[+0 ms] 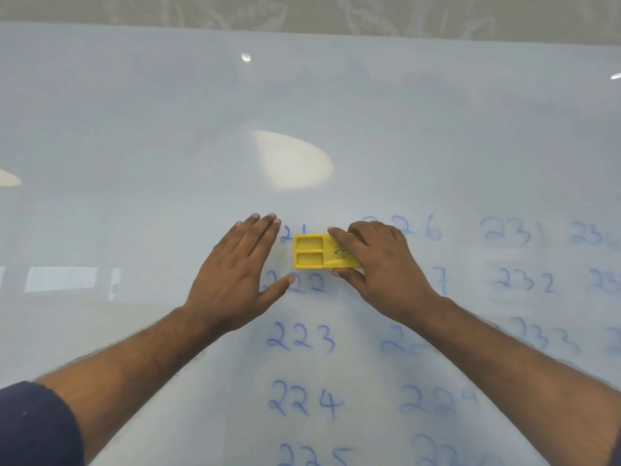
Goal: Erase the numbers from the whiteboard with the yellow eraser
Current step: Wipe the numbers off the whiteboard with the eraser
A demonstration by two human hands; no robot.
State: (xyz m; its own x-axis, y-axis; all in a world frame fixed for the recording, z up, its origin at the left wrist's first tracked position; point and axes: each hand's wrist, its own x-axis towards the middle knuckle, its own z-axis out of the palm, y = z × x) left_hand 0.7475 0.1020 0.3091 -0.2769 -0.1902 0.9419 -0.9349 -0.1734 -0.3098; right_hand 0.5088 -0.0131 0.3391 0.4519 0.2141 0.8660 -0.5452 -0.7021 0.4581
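The whiteboard [168, 129] fills the view, with blue numbers in columns: 221 to 225, then 226 onward, then 231 [514, 230] and more to the right. A yellow eraser [312, 252] lies flat on the board over the end of 221. My right hand [379, 260] grips its right half, fingers along the top edge and thumb under the bottom edge. My left hand [238, 274] lies flat on the board just left of the eraser, fingers straight, thumb over the number 222 [309, 284]. My right arm hides parts of the second column.
The board's upper half and left side carry no writing, only light reflections [292, 159]. A patterned wall strip [302, 11] runs above the board's top edge. A dark sleeve [37, 425] covers my left upper forearm.
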